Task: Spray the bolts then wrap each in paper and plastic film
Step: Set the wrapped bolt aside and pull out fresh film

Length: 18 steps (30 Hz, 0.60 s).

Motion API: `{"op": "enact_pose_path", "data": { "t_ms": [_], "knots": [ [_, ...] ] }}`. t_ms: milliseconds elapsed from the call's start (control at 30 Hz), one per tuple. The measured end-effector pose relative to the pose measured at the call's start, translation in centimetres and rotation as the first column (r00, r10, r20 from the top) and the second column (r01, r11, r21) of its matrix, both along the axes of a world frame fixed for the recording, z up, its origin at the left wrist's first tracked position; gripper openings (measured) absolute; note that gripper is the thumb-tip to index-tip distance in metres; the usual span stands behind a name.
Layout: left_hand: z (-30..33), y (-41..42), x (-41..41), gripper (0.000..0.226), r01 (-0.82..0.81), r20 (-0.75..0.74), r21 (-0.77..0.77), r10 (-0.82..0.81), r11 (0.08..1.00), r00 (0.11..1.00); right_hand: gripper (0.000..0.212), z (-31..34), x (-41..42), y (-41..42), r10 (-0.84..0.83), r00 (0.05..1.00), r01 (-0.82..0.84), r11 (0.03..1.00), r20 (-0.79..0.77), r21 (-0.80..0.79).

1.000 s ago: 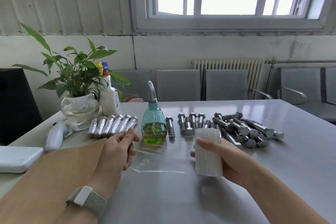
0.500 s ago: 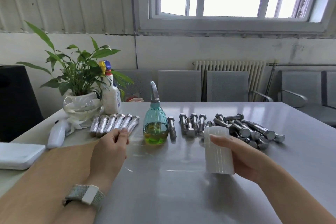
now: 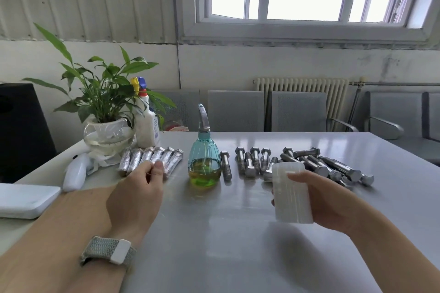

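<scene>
My right hand (image 3: 333, 202) grips an upright white roll of plastic film (image 3: 291, 194) just above the table. My left hand (image 3: 137, 194) is held with fingers curled and thumb against them, pinching the film's free end. The clear film stretched between the two hands shows only as a faint sheen. Several bare steel bolts (image 3: 309, 164) lie in a row and a pile behind the roll. Several wrapped bolts (image 3: 152, 158) lie side by side behind my left hand. A teal spray bottle (image 3: 204, 164) with yellow-green liquid stands between the two groups. Brown paper (image 3: 59, 216) lies under my left forearm.
A potted plant (image 3: 107, 131) and a white spray bottle (image 3: 146, 126) stand at the back left of the grey table (image 3: 238, 245). A white handheld device (image 3: 76, 171) and a flat white box (image 3: 23, 200) lie at the left edge. Grey chairs line the far side.
My hands have moved apart: the left went left and back toward the wrapped bolts, the right carried the roll to the right, drawing out more film.
</scene>
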State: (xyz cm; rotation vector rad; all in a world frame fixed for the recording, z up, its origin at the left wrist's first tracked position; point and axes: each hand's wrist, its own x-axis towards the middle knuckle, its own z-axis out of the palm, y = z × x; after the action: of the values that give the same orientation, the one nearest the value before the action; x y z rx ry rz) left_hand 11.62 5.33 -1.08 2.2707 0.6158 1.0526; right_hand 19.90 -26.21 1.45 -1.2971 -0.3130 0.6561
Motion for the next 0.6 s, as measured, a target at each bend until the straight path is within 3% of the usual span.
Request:
{"op": "enact_pose_path", "data": {
  "t_ms": [100,400,500,600],
  "knots": [
    [0.0,0.1,0.0,0.039,0.004,0.013,-0.005,-0.004,1.000,1.000,0.071,0.1,0.2,-0.6,0.026,1.000,-0.026,1.000,-0.003,-0.008],
    [-0.5,0.8,0.7,0.040,0.199,0.113,-0.301,-0.173,0.932,0.978,0.068,-0.6,1.1,-1.4,-0.107,0.987,0.115,0.991,0.120,-0.062],
    [-0.6,0.8,0.9,0.042,0.203,0.139,-0.298,-0.168,0.933,0.976,0.075,-0.5,1.0,-1.3,-0.149,0.983,0.161,0.981,0.109,-0.106],
    [-0.6,0.9,0.9,0.042,0.187,0.130,-0.258,-0.158,0.948,0.979,0.062,-0.2,0.9,-1.7,-0.154,0.988,0.156,0.982,0.027,-0.105]
  ]
}}
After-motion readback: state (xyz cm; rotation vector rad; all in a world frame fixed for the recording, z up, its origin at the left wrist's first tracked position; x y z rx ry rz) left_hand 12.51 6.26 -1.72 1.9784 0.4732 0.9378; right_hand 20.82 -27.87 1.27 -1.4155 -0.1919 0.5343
